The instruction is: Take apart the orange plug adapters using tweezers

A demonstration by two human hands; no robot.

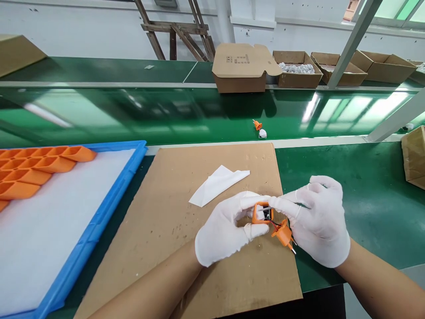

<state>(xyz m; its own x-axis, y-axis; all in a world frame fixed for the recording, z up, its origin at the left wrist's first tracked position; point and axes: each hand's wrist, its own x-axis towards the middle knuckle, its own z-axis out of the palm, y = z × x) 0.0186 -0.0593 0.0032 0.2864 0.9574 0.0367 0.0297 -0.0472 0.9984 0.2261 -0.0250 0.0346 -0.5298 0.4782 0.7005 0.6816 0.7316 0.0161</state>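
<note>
Both my hands wear white gloves and meet over a brown cardboard sheet (pixel 172 221). My left hand (pixel 229 232) pinches a small orange plastic housing (pixel 260 213) between thumb and fingers. My right hand (pixel 315 221) presses its forefinger onto the same housing; an orange plug piece with metal pins (pixel 284 234) hangs from it on thin red and black wires, under my right hand. A folded white cloth (pixel 217 184) lies on the cardboard just beyond my left hand.
A blue tray (pixel 109 208) with white lining and rows of orange parts (pixel 36 168) sits at left. A green conveyor belt (pixel 166 115) carries one small orange-and-white part (pixel 260 128). Cardboard boxes (pixel 244 66) stand behind it; another box (pixel 414 155) at right.
</note>
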